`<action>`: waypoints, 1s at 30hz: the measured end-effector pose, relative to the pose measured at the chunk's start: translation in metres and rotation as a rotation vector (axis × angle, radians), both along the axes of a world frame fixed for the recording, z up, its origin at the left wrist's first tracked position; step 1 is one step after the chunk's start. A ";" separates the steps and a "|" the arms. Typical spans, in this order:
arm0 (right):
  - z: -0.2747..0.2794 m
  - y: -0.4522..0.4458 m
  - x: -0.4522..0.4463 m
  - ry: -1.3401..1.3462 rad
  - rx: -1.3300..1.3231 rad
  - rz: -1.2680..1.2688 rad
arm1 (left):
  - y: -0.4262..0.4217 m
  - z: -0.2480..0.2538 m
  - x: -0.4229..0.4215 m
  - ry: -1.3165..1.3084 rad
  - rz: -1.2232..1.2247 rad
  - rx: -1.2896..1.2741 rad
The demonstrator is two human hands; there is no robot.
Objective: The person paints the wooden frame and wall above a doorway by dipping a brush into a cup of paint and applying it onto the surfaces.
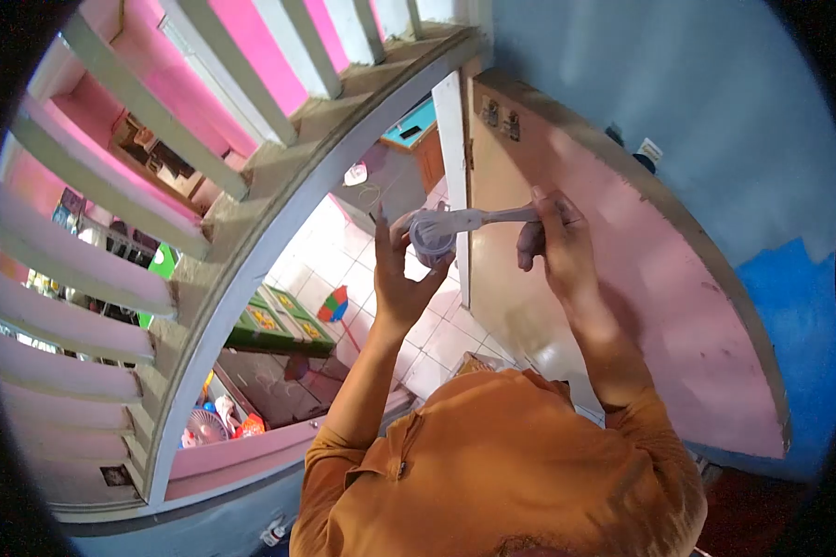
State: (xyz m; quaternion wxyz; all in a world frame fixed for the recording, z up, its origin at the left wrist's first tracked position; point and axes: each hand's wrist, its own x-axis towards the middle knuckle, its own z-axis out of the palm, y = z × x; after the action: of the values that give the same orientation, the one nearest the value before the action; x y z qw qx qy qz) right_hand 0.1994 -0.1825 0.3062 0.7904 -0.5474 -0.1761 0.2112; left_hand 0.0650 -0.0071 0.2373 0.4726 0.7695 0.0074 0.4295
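A small round container (434, 249) with pale contents or lining is gripped in my left hand (401, 269), fingers wrapped around its side. My right hand (559, 234) holds the handle of a flat paintbrush (481, 219), which points left. The brush's whitish bristles lie over the container's mouth; whether they touch the rim cannot be told. Behind my right hand stands a pink and beige panel (664, 316) with a brownish edge.
White slats (149, 121) rise from a curved ledge (279, 176) at the left. Beyond the doorway are a tiled floor (353, 278), a green cabinet (283, 325), a fan (206, 425) and a turquoise-topped table (413, 121). A blue-grey wall (715, 121) is at the right.
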 end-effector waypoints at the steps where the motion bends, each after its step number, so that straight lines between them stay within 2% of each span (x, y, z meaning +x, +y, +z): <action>1: 0.001 0.000 0.000 -0.008 -0.018 -0.003 | 0.000 0.003 0.000 0.015 0.018 -0.004; 7: 0.003 -0.002 0.002 -0.093 -0.047 -0.026 | 0.001 0.008 0.006 0.005 0.006 -0.066; 16: 0.009 -0.005 0.001 -0.082 -0.006 -0.055 | 0.001 0.013 0.015 -0.037 -0.002 -0.134; 27: 0.042 0.015 0.013 -0.191 0.158 -0.212 | -0.002 0.023 0.018 -0.016 -0.027 -0.244; 30: 0.064 0.028 0.018 -0.201 0.158 -0.301 | -0.001 0.016 0.014 -0.044 -0.004 -0.184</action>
State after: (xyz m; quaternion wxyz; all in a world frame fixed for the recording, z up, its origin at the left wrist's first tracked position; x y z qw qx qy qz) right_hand 0.2172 -0.1544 0.3703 0.8322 -0.5219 -0.1861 0.0203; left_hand 0.0786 -0.0081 0.2537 0.5420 0.7134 0.0349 0.4427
